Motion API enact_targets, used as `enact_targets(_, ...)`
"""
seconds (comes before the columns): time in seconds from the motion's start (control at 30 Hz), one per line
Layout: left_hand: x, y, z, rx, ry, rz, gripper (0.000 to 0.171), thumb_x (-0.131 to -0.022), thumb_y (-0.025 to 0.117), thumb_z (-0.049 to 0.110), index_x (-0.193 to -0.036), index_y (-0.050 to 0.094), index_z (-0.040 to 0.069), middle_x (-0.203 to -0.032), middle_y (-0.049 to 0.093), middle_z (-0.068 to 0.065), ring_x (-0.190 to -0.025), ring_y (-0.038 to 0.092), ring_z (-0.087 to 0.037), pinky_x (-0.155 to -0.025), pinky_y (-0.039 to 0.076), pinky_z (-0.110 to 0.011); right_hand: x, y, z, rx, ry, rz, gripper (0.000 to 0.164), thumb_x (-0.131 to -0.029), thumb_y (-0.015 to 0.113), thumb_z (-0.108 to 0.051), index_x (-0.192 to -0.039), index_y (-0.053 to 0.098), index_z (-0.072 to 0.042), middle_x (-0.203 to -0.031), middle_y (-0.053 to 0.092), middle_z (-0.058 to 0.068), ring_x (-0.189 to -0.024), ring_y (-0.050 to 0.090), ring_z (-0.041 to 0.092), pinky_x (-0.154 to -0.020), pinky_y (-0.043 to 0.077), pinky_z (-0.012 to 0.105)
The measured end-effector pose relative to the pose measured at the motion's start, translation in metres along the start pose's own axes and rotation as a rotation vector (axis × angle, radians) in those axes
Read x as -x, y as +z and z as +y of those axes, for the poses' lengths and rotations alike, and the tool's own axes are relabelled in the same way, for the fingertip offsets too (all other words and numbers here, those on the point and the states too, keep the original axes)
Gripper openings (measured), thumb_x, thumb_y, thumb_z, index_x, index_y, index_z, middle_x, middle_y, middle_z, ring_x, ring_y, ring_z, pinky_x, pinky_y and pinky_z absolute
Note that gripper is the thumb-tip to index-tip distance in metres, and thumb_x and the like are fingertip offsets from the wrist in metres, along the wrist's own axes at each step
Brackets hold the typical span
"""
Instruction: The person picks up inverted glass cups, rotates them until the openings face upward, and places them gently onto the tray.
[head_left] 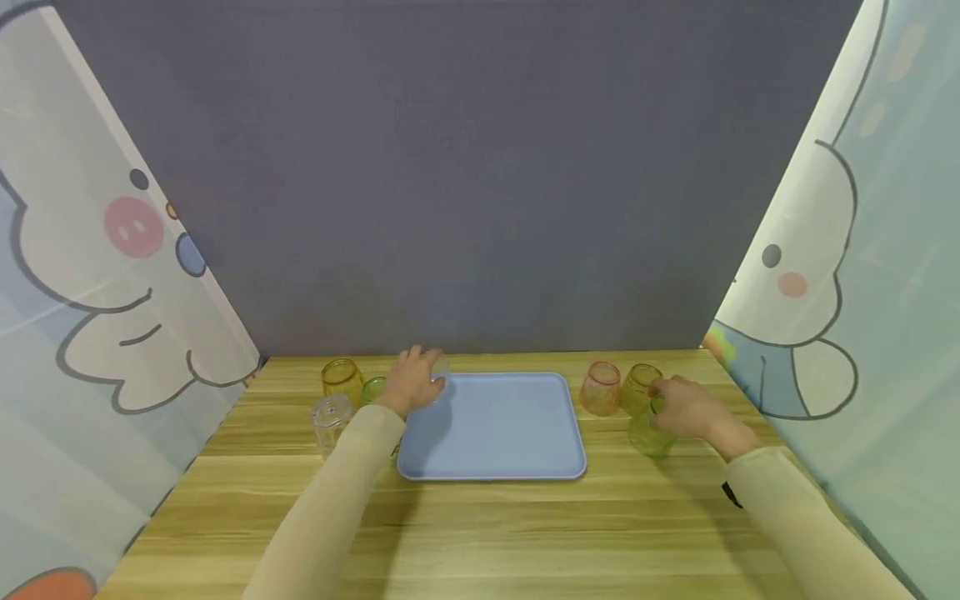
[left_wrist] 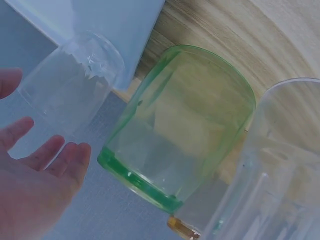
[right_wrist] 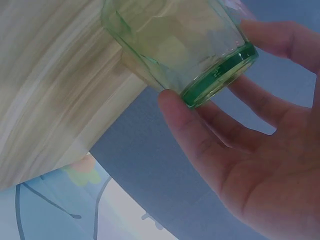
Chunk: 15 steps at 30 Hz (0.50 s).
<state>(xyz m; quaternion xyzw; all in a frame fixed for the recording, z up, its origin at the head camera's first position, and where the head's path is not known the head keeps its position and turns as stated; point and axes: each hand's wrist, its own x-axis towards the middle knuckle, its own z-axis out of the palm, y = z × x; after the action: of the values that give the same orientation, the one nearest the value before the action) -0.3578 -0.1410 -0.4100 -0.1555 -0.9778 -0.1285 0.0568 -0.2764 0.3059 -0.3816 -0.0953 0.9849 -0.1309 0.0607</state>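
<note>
Grey panel (head_left: 480, 183) at the back, cartoon curtains (head_left: 82, 267) both sides, wood-grain tabletop (head_left: 480, 542) below. Blue tray (head_left: 495, 425) lies flat in the middle. On my right hand (head_left: 686, 408), fingers pinch the green glass (right_wrist: 170, 50) around its thick base; it's mouth down, right of the tray. Can't tell if its rim touches wood. Yellow glass (head_left: 636, 387) just behind it, pink glass (head_left: 601, 390) between that and the tray. On my left hand (head_left: 408, 385), fingers are spread, loosely bent, right by the base of the clear glass (left_wrist: 75, 85); fingertip contact unclear. That glass is mouth down at the tray's far-left corner. Left of the tray: second green glass (left_wrist: 180, 130), second yellow glass (head_left: 342, 380), ridged clear glass (head_left: 332, 417) nearest me.
</note>
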Motion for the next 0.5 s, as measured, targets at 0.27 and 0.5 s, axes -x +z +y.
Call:
enact_targets(0.27, 0.01, 0.001, -0.005, 0.045, -0.003, 0.029, 0.052, -0.098, 0.062, 0.024, -0.146, 0.051, 0.006, -0.141, 0.048, -0.027, -0.13, 0.043, -0.047, -0.106, 0.038, -0.06, 0.004, 0.0, -0.008, -0.057, -0.005, 0.041, 0.052, -0.084, 0.071, -0.019, -0.126, 0.059, 0.008, -0.118, 0.058, 0.031, -0.095, 0.062, 0.039, -0.078, 0.051, 0.056)
enact_targets(0.5, 0.02, -0.001, -0.004, 0.117, -0.011, 0.066, 0.051, -0.099, 0.06, 0.023, -0.146, 0.052, 0.005, -0.143, 0.048, -0.025, -0.132, 0.044, -0.045, -0.109, 0.036, -0.06, 0.005, 0.004, -0.012, -0.124, -0.015, 0.06, 0.054, -0.082, 0.07, -0.018, -0.127, 0.057, 0.009, -0.119, 0.058, 0.031, -0.093, 0.058, 0.033, -0.078, 0.05, 0.052)
